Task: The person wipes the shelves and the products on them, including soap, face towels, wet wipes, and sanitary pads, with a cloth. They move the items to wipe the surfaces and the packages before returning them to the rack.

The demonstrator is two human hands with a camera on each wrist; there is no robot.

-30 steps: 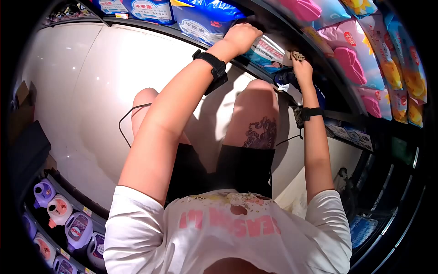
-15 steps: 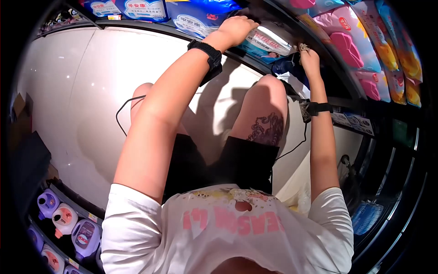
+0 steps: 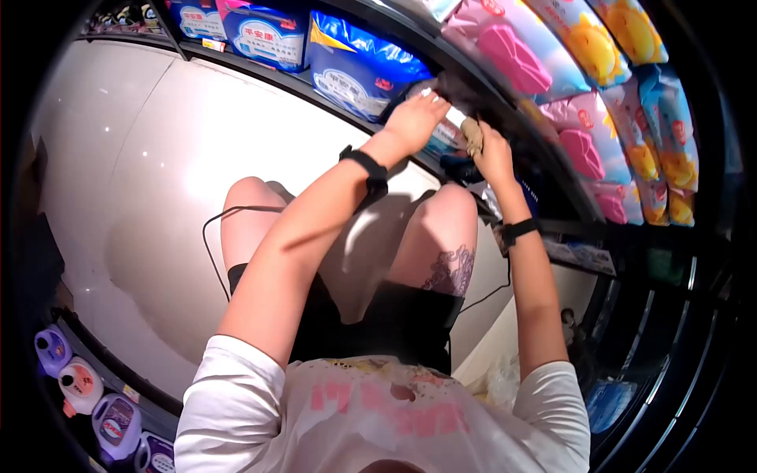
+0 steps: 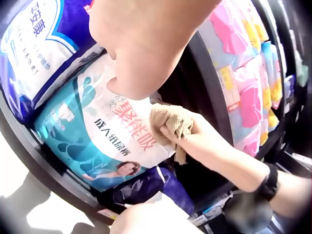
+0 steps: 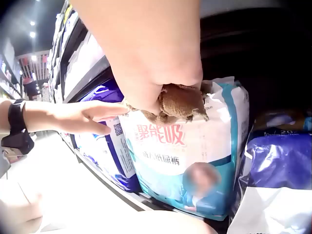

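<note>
My right hand [image 3: 495, 158] grips a bunched tan cloth [image 4: 171, 121] against the upper front of a white and teal pack of adult diapers [image 5: 175, 161]. That pack stands on the low shelf, between a blue pack [image 3: 359, 67] and a dark blue package [image 5: 280, 156]. My left hand [image 3: 416, 124] is at the pack's upper side edge; its fingers [image 5: 109, 108] are extended in the right wrist view. Only the back of it and the thumb side show in the left wrist view. The cloth lies close beside those fingertips.
More blue and white packs [image 3: 268, 35] line the low shelf. Pink and yellow packages [image 3: 583, 134] fill the shelf above. A dark shelf edge [image 4: 212, 78] runs over the pack. Behind me stand purple and pink detergent bottles [image 3: 117, 426]. My knees [image 3: 441, 217] are close to the shelf.
My right hand has brought the cloth leftward across the pack, closer to my left hand. The left hand stays by the pack's edge. The head view has shifted a little.
</note>
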